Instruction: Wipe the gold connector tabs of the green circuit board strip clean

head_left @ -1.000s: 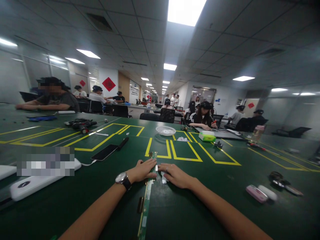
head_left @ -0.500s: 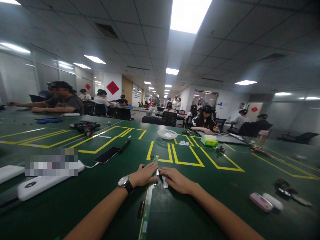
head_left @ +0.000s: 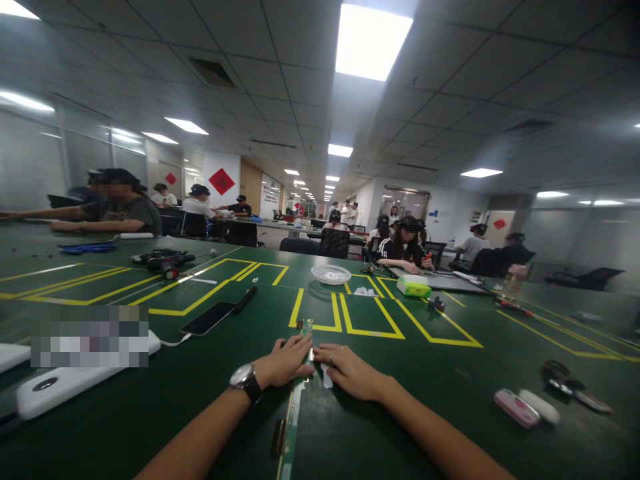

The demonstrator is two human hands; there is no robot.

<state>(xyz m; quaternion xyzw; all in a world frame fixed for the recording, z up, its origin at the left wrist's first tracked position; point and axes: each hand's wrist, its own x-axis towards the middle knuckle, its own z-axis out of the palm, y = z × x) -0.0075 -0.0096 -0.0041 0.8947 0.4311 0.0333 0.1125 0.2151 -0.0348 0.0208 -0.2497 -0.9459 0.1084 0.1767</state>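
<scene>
Our left hand (head_left: 287,361) lies over the upper part of the narrow circuit strip (head_left: 289,433), its fingers extended close together and its thumb apart. Our right hand (head_left: 350,371) is palm down, fingers bent, fingertips at the strip's right edge; we cannot tell whether they pinch anything. The strip is on the green counter (head_left: 360,433), running from the bottom of the view up between our hands, its far end showing past the left fingers. White scrap (head_left: 327,375) partly under the right hand. Beyond, left: phone (head_left: 207,319), cable attached. Farther ahead: clear round dish (head_left: 331,274), green-and-white packet (head_left: 414,287) to its right.
</scene>
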